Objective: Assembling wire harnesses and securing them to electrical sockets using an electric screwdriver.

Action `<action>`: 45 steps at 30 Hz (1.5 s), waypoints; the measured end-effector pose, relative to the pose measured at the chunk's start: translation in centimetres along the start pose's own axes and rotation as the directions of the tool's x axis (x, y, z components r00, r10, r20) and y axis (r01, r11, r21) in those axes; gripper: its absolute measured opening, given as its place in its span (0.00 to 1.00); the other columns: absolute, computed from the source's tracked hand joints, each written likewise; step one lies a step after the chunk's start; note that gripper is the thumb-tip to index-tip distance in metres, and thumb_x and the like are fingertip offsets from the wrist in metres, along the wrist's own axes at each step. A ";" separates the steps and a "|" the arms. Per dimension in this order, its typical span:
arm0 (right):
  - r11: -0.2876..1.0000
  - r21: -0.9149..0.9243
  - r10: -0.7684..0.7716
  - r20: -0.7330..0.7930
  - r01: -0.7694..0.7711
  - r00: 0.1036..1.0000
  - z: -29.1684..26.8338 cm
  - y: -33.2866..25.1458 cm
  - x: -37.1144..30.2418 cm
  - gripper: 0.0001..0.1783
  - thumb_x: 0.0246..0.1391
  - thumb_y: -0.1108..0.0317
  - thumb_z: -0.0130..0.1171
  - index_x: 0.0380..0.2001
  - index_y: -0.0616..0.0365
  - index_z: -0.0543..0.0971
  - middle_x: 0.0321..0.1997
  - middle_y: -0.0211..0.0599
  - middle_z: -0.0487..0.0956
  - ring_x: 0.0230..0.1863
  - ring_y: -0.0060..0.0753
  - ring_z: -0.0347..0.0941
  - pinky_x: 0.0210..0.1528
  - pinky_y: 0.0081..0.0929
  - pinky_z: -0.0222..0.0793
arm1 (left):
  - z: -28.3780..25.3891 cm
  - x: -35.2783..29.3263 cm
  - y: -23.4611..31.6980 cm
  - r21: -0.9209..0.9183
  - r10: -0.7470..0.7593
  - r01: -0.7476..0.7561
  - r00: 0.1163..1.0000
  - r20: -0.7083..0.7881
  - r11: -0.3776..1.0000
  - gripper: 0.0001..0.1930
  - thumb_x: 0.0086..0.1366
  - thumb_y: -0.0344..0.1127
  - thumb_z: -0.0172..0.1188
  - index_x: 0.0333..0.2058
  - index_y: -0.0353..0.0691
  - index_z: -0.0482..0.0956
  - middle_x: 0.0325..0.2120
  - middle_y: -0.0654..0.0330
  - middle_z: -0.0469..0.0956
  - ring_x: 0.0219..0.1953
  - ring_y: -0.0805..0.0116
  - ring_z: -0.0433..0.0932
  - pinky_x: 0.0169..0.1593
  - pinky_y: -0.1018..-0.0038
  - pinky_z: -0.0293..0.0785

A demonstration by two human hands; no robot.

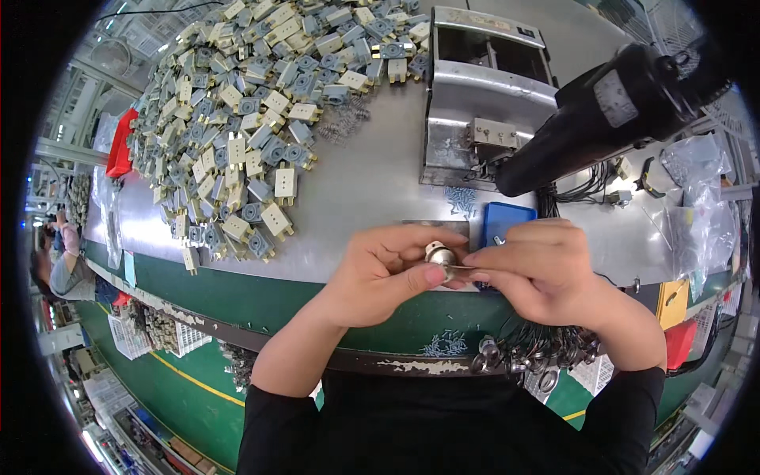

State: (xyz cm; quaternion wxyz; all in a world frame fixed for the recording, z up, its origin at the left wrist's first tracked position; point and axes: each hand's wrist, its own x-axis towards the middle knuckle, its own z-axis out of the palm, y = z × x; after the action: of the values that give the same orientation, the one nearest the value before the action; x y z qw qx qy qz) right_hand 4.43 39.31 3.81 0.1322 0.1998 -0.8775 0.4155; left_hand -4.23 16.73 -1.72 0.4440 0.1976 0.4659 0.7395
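Over the bench's front edge, my left hand (366, 279) is closed around a small round metal part (440, 255) with a shiny dome-like face and a cream-coloured piece at its top. My right hand (548, 271) meets it from the other side, thumb and fingers pinched together at the part's lower right edge. A thin flat piece seems to lie between those fingertips, but it is too small to name. Just behind the hands is a blue tray (507, 215), partly hidden by my right hand. Small screws (460, 199) lie loose beside the tray.
A large heap of grey and cream plug-like blocks (245, 111) covers the left, with springs (344, 119) beside it. A metal fixture (491, 87) and a leaning black cylindrical tool (602, 119) stand right. More screws (445, 343) and cabled metal rings (546, 380) lie nearest me. Someone (70, 257) sits far left.
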 end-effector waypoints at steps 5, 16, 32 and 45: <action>0.978 0.175 0.114 0.024 -0.116 0.993 -0.3 -0.3 0.2 0.06 0.53 0.75 0.70 0.35 0.61 0.87 0.24 0.37 0.82 0.22 0.36 0.78 0.25 0.28 0.72 | -0.2 -0.2 -0.4 -0.037 0.036 -0.032 0.993 0.109 0.999 0.21 0.72 0.28 0.61 0.60 0.22 0.73 0.46 0.45 0.85 0.48 0.58 0.86 0.55 0.64 0.84; 0.999 -0.013 0.048 0.097 -0.047 0.994 0.6 -0.7 0.4 0.09 0.50 0.70 0.75 0.23 0.59 0.83 0.19 0.36 0.78 0.19 0.37 0.76 0.22 0.31 0.67 | -0.5 0.0 2.0 0.698 0.006 -0.150 0.979 0.204 0.700 0.18 0.62 0.27 0.70 0.51 0.32 0.83 0.29 0.55 0.87 0.33 0.70 0.88 0.39 0.75 0.80; 0.815 0.354 0.379 0.271 -0.458 0.885 0.0 -0.3 0.8 0.09 0.50 0.69 0.77 0.28 0.61 0.85 0.19 0.28 0.76 0.20 0.15 0.64 0.22 0.20 0.56 | 0.7 -1.4 0.6 0.344 0.069 -0.148 0.971 0.229 0.927 0.12 0.69 0.28 0.66 0.48 0.30 0.81 0.36 0.54 0.88 0.39 0.66 0.88 0.44 0.70 0.85; 0.973 0.221 0.058 0.027 -0.062 0.998 1.4 -0.1 -0.9 0.21 0.53 0.80 0.58 0.51 0.73 0.83 0.28 0.49 0.84 0.25 0.41 0.82 0.31 0.31 0.76 | 1.7 0.1 -2.3 -0.047 0.141 -0.145 0.987 -0.079 0.988 0.12 0.73 0.30 0.62 0.50 0.28 0.78 0.38 0.50 0.86 0.40 0.63 0.88 0.43 0.66 0.87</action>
State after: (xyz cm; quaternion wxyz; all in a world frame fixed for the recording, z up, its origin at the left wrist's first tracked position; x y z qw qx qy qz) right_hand 5.24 38.41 2.68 0.0874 0.1910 -0.8327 0.5123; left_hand -1.99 18.07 -2.91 0.3770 0.1906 0.4474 0.7883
